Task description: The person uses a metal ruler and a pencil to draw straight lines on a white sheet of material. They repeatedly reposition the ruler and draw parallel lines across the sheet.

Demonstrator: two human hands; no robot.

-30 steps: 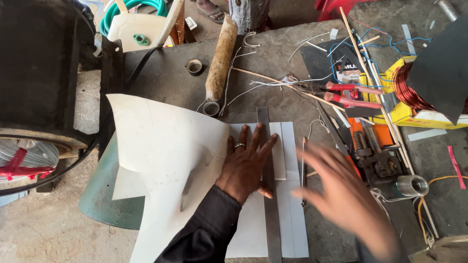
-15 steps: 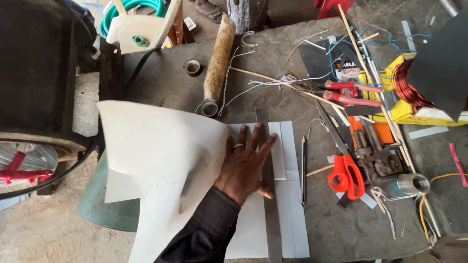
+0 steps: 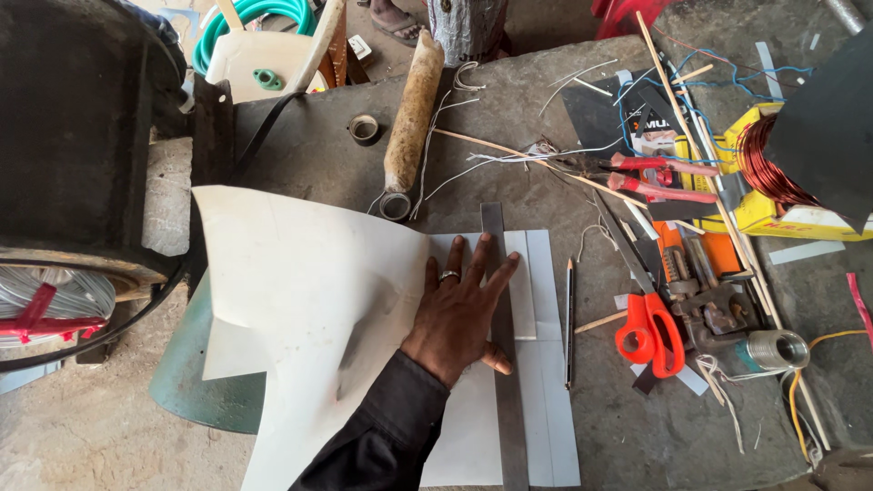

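Observation:
My left hand (image 3: pixel 462 309), with a ring on one finger, lies flat with fingers spread on a large white sheet (image 3: pixel 309 300) and on a long steel ruler (image 3: pixel 506 382) laid along the sheet's right part. The sheet's left side curls up off the stone bench. A pencil (image 3: pixel 569 320) lies just right of the sheet. Orange-handled scissors (image 3: pixel 647 327) rest further right. My right hand is out of view.
Red-handled pliers (image 3: pixel 664 177), a copper wire coil (image 3: pixel 768 168) on a yellow box, loose wires, sticks, a metal fitting (image 3: pixel 771 350) and a wooden roller (image 3: pixel 409 114) clutter the bench. A dark machine (image 3: pixel 73 145) stands at left, a green drum (image 3: pixel 195 400) below it.
My right hand, blurred over the tools a second ago, has left the view. The scissors it covered now lie in sight. My left hand stays pressed on the sheet and ruler.

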